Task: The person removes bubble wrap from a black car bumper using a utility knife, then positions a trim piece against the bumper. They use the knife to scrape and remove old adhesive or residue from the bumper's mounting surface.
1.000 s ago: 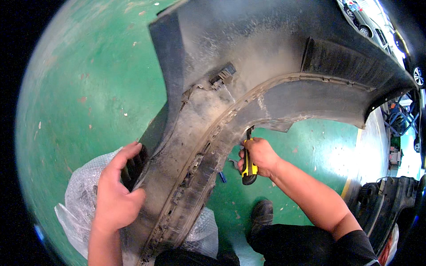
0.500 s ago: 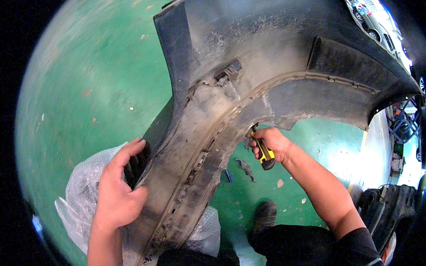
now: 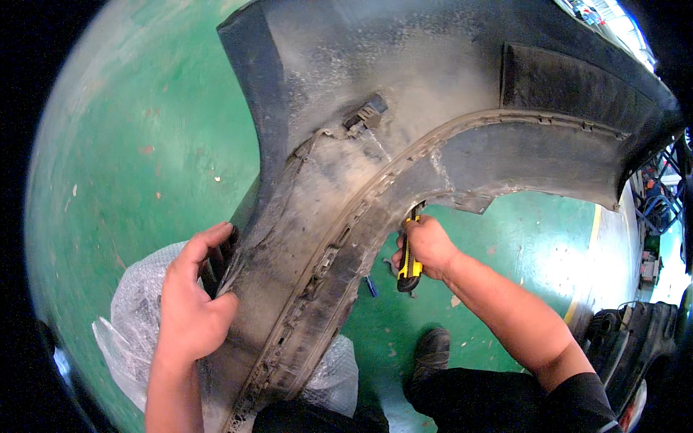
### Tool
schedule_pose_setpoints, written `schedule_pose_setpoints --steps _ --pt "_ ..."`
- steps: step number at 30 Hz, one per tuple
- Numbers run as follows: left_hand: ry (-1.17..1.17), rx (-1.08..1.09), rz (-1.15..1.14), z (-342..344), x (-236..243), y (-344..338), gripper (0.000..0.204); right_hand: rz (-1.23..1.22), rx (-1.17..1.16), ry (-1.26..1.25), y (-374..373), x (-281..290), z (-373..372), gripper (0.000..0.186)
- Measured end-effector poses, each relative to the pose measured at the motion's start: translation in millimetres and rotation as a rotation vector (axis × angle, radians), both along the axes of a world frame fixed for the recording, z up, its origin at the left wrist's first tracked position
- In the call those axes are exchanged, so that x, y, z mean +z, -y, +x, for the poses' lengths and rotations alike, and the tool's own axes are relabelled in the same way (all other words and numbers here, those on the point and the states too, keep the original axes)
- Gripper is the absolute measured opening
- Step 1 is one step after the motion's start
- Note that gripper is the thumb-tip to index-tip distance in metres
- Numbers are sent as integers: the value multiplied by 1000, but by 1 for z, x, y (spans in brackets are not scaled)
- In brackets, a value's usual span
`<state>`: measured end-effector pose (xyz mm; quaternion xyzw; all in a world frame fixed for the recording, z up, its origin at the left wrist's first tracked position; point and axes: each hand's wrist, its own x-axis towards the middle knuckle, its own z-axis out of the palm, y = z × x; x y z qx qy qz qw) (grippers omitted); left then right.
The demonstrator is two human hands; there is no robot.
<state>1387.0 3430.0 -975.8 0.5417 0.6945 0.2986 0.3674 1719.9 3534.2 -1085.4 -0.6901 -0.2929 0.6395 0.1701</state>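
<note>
A large black car bumper [image 3: 317, 187], dusty on its inner side, slants across the view. Its left edge is gripped by my left hand [image 3: 193, 296], thumb on the near face and fingers curled round the rim. My right hand [image 3: 431, 247] is closed on a yellow and black utility knife [image 3: 409, 267]. The knife's tip meets the bumper's lower curved edge; the blade itself is too small to make out. A dark sensor-like part in a bracket [image 3: 368, 114] sits on the bumper's inner face.
Bubble wrap [image 3: 137, 307] lies under the bumper at the left. On the green floor [image 3: 166, 166] is a small blue object [image 3: 371, 286]. My shoe [image 3: 432, 350] stands near it. More black car parts [image 3: 632, 346] are at the lower right, beside a yellow floor line.
The knife has turned more upright, and my right hand has shifted slightly left and down. The bumper has tilted a little in view. My left hand keeps its hold.
</note>
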Motion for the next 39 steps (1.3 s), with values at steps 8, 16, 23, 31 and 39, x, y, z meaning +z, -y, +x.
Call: schedule_pose_setpoints --steps 8,16,23,31,39 --pt "-22 35 -15 0 -3 -6 63 -73 -31 4 6 18 -2 21" --pt "-11 11 -40 0 2 -12 63 -122 -43 24 8 28 -8 20" --pt "12 29 -49 -3 -4 -12 63 -111 -44 32 15 26 -12 22" --pt "-33 -74 39 -7 -3 -4 66 -139 -21 -25 0 23 -4 16" --pt "-45 -127 72 -8 4 8 71 -280 179 -193 -29 28 49 18"
